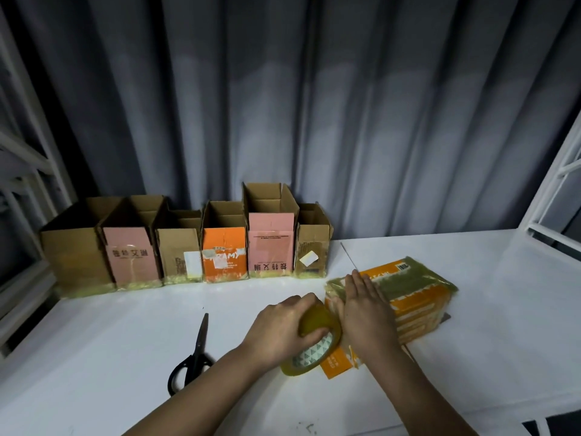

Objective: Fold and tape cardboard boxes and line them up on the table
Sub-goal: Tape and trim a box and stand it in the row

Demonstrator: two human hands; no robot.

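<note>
Box (408, 297): orange, taped, lying on my white table (125, 341) right of centre.
Right hand (366, 313): fingers straight, pressing it flat.
Left hand (283, 328): curled round my tape roll (314, 344).
Row (185, 243): six open boxes behind.

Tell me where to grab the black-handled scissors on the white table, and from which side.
Take the black-handled scissors by the handle loops at the near end, coming from above on the near-left side. They lie flat and closed on the white table, blades pointing away towards the row of boxes, so the loops are the blunt, thicker part. The left hand, holding the yellowish tape roll, is closest.
</note>
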